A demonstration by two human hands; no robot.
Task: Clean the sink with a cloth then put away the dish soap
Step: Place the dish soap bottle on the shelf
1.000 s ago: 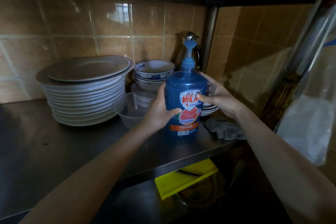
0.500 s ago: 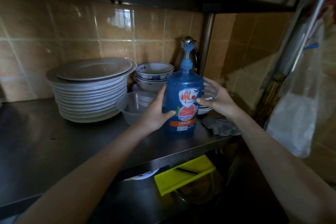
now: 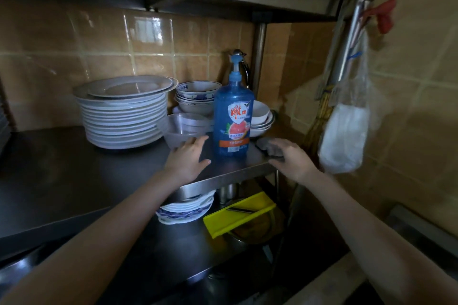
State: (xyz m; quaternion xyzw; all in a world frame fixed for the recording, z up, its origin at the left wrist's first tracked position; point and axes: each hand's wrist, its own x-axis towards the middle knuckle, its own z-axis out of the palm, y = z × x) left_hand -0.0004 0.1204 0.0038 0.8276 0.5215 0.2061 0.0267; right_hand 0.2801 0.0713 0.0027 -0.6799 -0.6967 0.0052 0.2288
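The blue dish soap bottle (image 3: pixel 233 116) with a pump top stands upright near the front right corner of the steel shelf (image 3: pixel 74 171). My left hand (image 3: pixel 189 160) hovers just left of its base, fingers spread, holding nothing. My right hand (image 3: pixel 292 160) is to the bottle's right at the shelf corner, fingers relaxed, over a crumpled grey cloth (image 3: pixel 269 147) that lies there. Neither hand touches the bottle.
A tall stack of white plates (image 3: pixel 124 116) stands at the left, with stacked bowls (image 3: pixel 195 96), a clear plastic tub (image 3: pixel 184 129) and white bowls (image 3: pixel 260 116) around the bottle. On the shelf below lie a yellow tray (image 3: pixel 238 215) and plates (image 3: pixel 186 210). A plastic bag (image 3: pixel 344 131) hangs at right.
Both hands have let go of the bottle and drawn back toward me. The bottle now stands alone on the shelf. The camera has pulled back and tilted up.
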